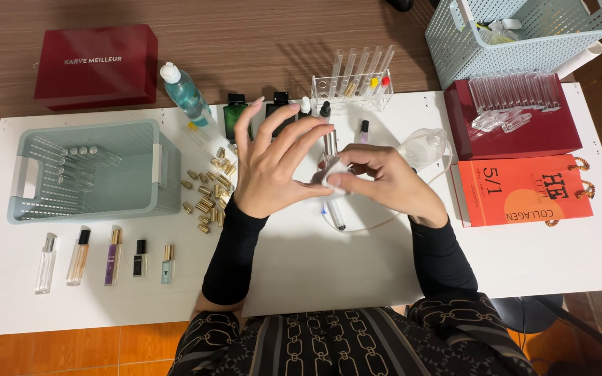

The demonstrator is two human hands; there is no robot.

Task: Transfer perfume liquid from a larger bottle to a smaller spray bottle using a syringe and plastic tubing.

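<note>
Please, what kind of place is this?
Probably a home workbench for filling small perfume bottles: a white table with a rack of clear tubes, loose gold caps and a row of small filled bottles.

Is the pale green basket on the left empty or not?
Not empty: the basket holds a row of small vials lying on its floor.

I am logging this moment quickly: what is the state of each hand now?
Left hand: open, fingers spread, its thumb near the small white pad.
Right hand: closed on the small white pad, against the slim clear glass vial.
</note>
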